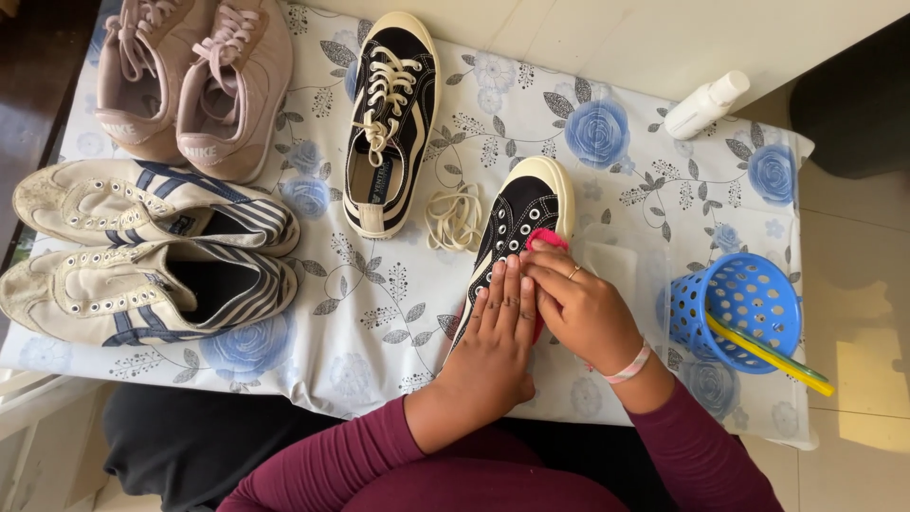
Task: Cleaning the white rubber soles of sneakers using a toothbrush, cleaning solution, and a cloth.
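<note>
A black canvas sneaker with a cream toe cap (pixel 524 204) lies on the flowered tablecloth (pixel 607 161), its laces removed. My left hand (pixel 496 332) lies flat over the back half of this shoe, pressing it down. My right hand (pixel 580 303) presses a pink cloth (pixel 548 238) against the shoe's side near the toe. A loose cream shoelace (pixel 454 217) is coiled just left of the shoe. The matching black sneaker (pixel 391 118), still laced, lies further left.
A pink pair of sneakers (pixel 194 81) sits at the top left, a worn cream pair with dark stripes (pixel 142 251) below it. A white bottle (pixel 706 104) lies at the upper right. A blue perforated basket (pixel 739 308) holding a yellow and green brush handle stands at the right.
</note>
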